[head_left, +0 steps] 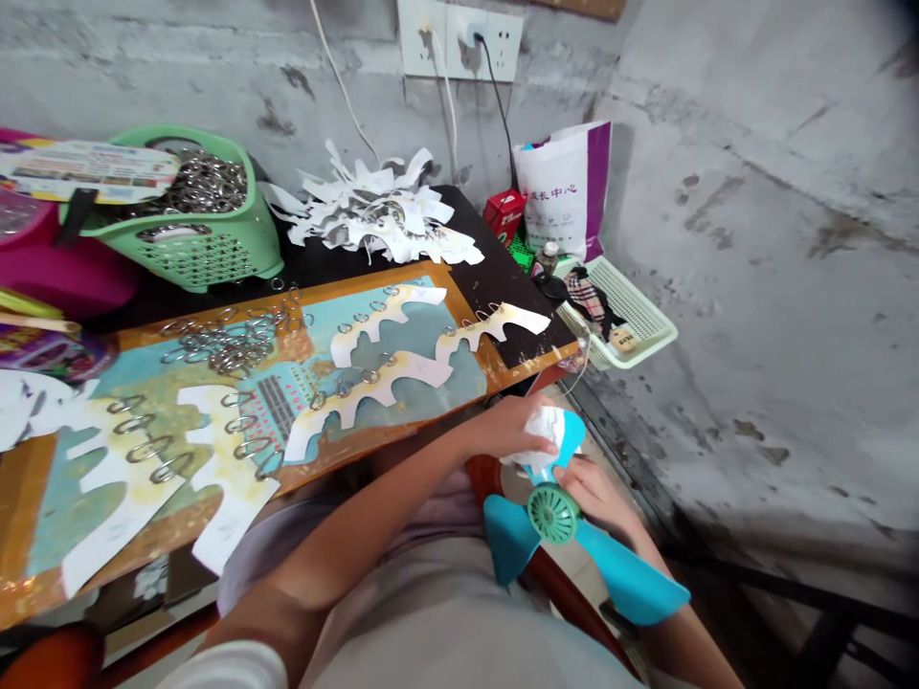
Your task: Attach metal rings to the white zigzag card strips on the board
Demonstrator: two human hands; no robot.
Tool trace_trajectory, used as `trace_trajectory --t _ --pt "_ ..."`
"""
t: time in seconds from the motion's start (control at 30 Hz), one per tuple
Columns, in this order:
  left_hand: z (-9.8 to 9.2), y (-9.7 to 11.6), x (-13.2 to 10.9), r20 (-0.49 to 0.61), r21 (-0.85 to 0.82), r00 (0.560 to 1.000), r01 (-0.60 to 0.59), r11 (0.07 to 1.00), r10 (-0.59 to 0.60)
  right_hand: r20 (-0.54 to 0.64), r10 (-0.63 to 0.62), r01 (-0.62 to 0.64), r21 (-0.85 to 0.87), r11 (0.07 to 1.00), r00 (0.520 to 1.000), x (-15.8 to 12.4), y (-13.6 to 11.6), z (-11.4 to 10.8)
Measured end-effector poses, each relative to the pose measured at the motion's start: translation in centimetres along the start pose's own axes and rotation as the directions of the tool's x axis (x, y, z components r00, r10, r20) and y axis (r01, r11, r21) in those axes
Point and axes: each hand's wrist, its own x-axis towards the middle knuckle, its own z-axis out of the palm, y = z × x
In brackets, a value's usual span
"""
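Left fingers (544,445) hold tissue (549,423) against the blade (572,433) pointing twelve o'clock from the hub (552,514), right fingers (574,478) gripping its root.

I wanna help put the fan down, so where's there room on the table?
There's bare dark tabletop between the pile of white strips and the rightmost ringed strip. A smaller patch of blue mat lies among the three right-hand strips, but the fan might overlap them. The left is crowded: loose rings, green basket, more ringed strips.
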Motion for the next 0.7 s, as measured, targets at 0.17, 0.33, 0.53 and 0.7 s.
trace_trajectory --t 0.17,0.33,0.53,0.7 --pt "1.0 -0.3 0.2 -0.202 0.048 0.979 -0.03 0.998 0.039 0.022 -0.021 0.021 -0.03 0.999 1.0 0.3 0.2 0.1" --pt "2.0 -1.5 1.1 -0.38 -0.267 0.905 0.089 0.96 -0.189 0.04 -0.035 0.036 -0.005 0.999 0.999 0.5 0.0 0.1" --pt "1.9 -1.5 0.0 -0.303 -0.399 0.912 0.141 0.906 -0.276 -0.019 -0.004 0.004 0.026 1.0 1.0 -0.3 0.5 -0.2" --pt "2.3 -0.4 -1.5 -0.091 -0.391 0.975 0.153 0.908 -0.203 -0.042 -0.007 0.009 0.055 0.998 0.999 -0.5 0.5 -0.2"
